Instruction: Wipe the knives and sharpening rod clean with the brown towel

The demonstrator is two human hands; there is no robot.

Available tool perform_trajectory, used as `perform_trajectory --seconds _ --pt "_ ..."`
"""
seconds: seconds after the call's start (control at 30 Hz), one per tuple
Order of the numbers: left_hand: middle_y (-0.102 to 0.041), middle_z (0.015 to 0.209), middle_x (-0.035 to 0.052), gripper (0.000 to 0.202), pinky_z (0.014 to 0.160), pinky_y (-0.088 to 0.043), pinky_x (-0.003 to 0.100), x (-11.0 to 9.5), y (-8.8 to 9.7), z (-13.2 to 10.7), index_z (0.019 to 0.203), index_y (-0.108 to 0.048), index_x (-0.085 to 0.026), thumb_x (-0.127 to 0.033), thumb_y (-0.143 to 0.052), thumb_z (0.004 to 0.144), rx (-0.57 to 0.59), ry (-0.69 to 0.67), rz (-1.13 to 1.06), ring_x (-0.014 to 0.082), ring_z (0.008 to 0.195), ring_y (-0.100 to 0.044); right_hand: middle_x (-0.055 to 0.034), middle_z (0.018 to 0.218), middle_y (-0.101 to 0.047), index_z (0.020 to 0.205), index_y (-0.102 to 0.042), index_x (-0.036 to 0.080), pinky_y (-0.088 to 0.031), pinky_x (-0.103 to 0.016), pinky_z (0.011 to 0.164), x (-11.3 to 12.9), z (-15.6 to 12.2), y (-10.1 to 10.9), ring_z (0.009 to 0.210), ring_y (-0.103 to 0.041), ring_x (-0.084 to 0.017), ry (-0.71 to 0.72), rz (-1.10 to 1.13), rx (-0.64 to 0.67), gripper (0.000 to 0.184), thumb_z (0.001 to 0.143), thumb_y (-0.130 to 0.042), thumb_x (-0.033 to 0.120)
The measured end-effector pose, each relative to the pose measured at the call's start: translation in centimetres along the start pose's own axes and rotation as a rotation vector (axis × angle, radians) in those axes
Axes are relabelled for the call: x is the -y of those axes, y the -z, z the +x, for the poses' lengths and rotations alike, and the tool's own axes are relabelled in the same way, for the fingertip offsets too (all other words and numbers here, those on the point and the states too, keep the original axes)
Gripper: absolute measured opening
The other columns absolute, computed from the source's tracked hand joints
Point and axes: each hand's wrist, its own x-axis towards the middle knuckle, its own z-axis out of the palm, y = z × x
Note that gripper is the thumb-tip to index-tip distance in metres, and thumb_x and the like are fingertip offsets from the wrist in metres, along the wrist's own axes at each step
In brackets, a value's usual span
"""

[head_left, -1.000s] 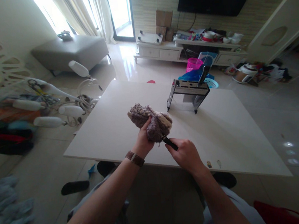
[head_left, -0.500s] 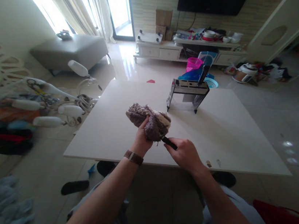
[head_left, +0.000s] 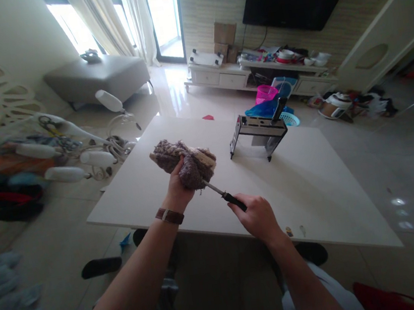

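Observation:
My left hand [head_left: 177, 189] is closed round a bunched, fluffy grey-brown and cream cloth [head_left: 193, 166], its thumb pressed on top. Out of the cloth's right side comes the slim metal shaft of a sharpening steel [head_left: 215, 189], whose tip is hidden in the folds. My right hand [head_left: 256, 215] grips the steel's black handle above the near part of the white table [head_left: 131, 190]. Beyond, to the right, a metal knife block [head_left: 258, 124] with clear sides stands on the tabletop; one black handle sticks up from it.
Two small items [head_left: 289, 231] lie by the table's near edge. Past its far edge are a pink basket [head_left: 265, 93] and a light-blue basket [head_left: 289, 119]. A white lamp with several arms [head_left: 96, 158] stands close on the left, and black chair parts [head_left: 101, 267] show below.
My left hand has moved left with the cloth, sliding it along the steel, so more of the metal shaft shows. My right hand has stayed nearly in place.

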Motion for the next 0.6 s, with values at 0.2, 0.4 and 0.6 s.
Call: perform_trajectory --seconds 0.2,0.4,0.6 --pt "-0.071 0.131 0.0157 0.048 0.115 -0.046 0.049 -1.0 0.3 0.4 0.133 -0.064 -0.009 -0.043 -0.053 0.101 -0.010 -0.029 -0.019 0.0284 0.127 -0.064 -0.0027 0.089 -0.079 0.101 -0.073 0.027 -0.036 -0.028 0.067 -0.1 0.3 0.0 0.081 -0.073 -0.023 -0.019 0.005 -0.012 0.014 0.098 -0.063 0.037" --pt "-0.071 0.130 0.0154 0.049 0.115 -0.047 0.051 -1.4 0.6 0.9 0.139 -0.060 -0.012 -0.041 -0.055 0.101 0.027 -0.030 -0.066 0.0290 0.127 -0.064 -0.0019 0.077 -0.073 0.095 -0.066 0.025 -0.033 -0.028 0.063 0.0 0.8 0.3 0.073 -0.070 -0.022 -0.060 -0.027 -0.026 0.018 0.098 -0.061 0.042" --pt "-0.072 0.128 0.0149 0.050 0.113 -0.050 0.048 -2.7 0.8 0.1 0.141 -0.058 -0.012 -0.039 -0.058 0.099 -0.001 -0.047 -0.110 0.0279 0.123 -0.066 -0.0044 0.088 -0.074 0.093 -0.069 0.024 -0.035 -0.028 0.067 0.4 0.6 1.2 0.082 -0.069 -0.023 -0.009 -0.021 -0.049 0.024 0.101 -0.055 0.042"
